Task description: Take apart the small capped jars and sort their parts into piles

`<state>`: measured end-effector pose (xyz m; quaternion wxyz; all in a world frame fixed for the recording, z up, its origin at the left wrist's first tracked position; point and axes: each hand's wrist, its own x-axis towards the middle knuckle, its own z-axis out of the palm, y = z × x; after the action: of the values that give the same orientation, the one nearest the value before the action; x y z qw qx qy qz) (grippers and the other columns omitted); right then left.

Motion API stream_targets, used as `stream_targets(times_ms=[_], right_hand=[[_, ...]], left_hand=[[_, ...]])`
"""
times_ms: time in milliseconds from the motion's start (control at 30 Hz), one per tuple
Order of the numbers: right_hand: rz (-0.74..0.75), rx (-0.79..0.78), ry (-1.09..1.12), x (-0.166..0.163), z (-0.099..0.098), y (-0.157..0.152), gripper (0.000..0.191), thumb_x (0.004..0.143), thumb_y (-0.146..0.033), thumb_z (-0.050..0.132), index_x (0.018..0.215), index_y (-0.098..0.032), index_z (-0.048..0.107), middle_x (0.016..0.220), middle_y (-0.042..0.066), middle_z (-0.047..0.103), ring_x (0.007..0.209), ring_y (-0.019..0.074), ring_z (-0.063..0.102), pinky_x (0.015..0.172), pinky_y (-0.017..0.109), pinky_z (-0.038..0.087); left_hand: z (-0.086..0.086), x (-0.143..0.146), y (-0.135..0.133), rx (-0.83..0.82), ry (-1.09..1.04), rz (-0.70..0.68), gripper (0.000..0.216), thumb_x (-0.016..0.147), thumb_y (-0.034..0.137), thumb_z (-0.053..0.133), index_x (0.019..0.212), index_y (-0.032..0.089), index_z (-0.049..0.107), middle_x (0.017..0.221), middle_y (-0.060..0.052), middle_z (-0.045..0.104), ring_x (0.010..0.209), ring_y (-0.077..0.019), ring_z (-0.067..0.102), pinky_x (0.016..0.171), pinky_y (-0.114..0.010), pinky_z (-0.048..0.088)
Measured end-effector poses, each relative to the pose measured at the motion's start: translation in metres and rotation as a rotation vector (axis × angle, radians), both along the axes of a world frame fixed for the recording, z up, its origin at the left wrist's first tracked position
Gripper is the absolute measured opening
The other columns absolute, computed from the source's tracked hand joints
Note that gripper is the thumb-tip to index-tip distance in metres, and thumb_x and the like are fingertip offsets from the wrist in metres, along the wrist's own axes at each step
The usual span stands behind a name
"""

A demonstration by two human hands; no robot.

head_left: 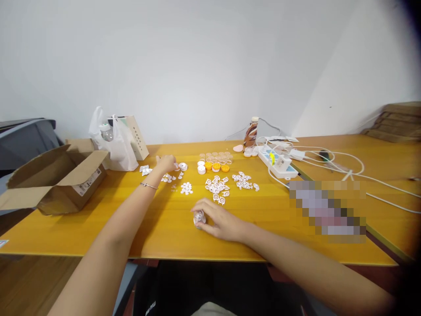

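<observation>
My left hand reaches far across the yellow table, its fingers curled down onto small white round pieces near a scatter of white bits. My right hand rests on the table nearer to me, fingers closed around a small clear round container. Between the hands lie piles of white plastic cut-outs, with more white cut-outs to the right and a small heap of white discs. Behind them stand rows of small clear cups and orange-lidded cups.
An open cardboard box sits at the table's left end, beside a white plastic bag and a paper bag. A brown drink bottle, a white power strip and trailing white cables occupy the right.
</observation>
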<state>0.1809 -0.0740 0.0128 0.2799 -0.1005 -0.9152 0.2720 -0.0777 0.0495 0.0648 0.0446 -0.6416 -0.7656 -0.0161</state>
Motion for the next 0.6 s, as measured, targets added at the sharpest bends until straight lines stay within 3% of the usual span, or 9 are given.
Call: stream_targets(times_ms=[267, 433, 533, 600], right_hand=[[-0.012, -0.006, -0.005, 0.001, 0.001, 0.0, 0.028, 0.083, -0.018, 0.051, 0.109, -0.02, 0.043, 0.102, 0.008, 0.051, 0.096, 0.0163, 0.05, 0.085, 0.032, 0.043], [-0.049, -0.012, 0.003, 0.001, -0.002, 0.003, 0.03, 0.083, -0.019, 0.051, 0.111, -0.02, 0.042, 0.103, 0.008, 0.051, 0.097, 0.0166, 0.049, 0.086, 0.032, 0.043], [-0.099, -0.016, 0.023, 0.001, -0.005, 0.006, 0.031, 0.082, -0.019, 0.052, 0.111, -0.021, 0.04, 0.103, 0.008, 0.051, 0.095, 0.0169, 0.05, 0.085, 0.034, 0.043], [-0.144, -0.028, 0.04, 0.0, -0.008, 0.008, 0.032, 0.081, -0.02, 0.054, 0.11, -0.021, 0.04, 0.102, 0.008, 0.05, 0.094, 0.0173, 0.051, 0.084, 0.035, 0.044]], left_hand=[[-0.002, 0.003, 0.002, 0.001, -0.047, -0.027, 0.02, 0.068, 0.024, 0.055, 0.084, 0.02, 0.067, 0.096, -0.011, 0.066, 0.098, -0.0308, 0.054, 0.084, -0.042, 0.033], [0.004, 0.009, -0.014, 0.058, -0.131, -0.092, 0.036, 0.073, 0.027, 0.056, 0.107, 0.015, 0.059, 0.118, -0.015, 0.055, 0.112, -0.0338, 0.043, 0.09, -0.043, 0.03], [0.012, 0.02, -0.043, 0.045, -0.22, -0.248, 0.038, 0.082, 0.028, 0.047, 0.117, 0.014, 0.052, 0.124, -0.013, 0.05, 0.115, -0.028, 0.04, 0.095, -0.038, 0.029], [0.016, 0.028, -0.068, -0.068, -0.298, -0.429, 0.032, 0.083, 0.024, 0.046, 0.114, 0.019, 0.055, 0.118, -0.006, 0.055, 0.107, -0.0185, 0.048, 0.092, -0.027, 0.034]])
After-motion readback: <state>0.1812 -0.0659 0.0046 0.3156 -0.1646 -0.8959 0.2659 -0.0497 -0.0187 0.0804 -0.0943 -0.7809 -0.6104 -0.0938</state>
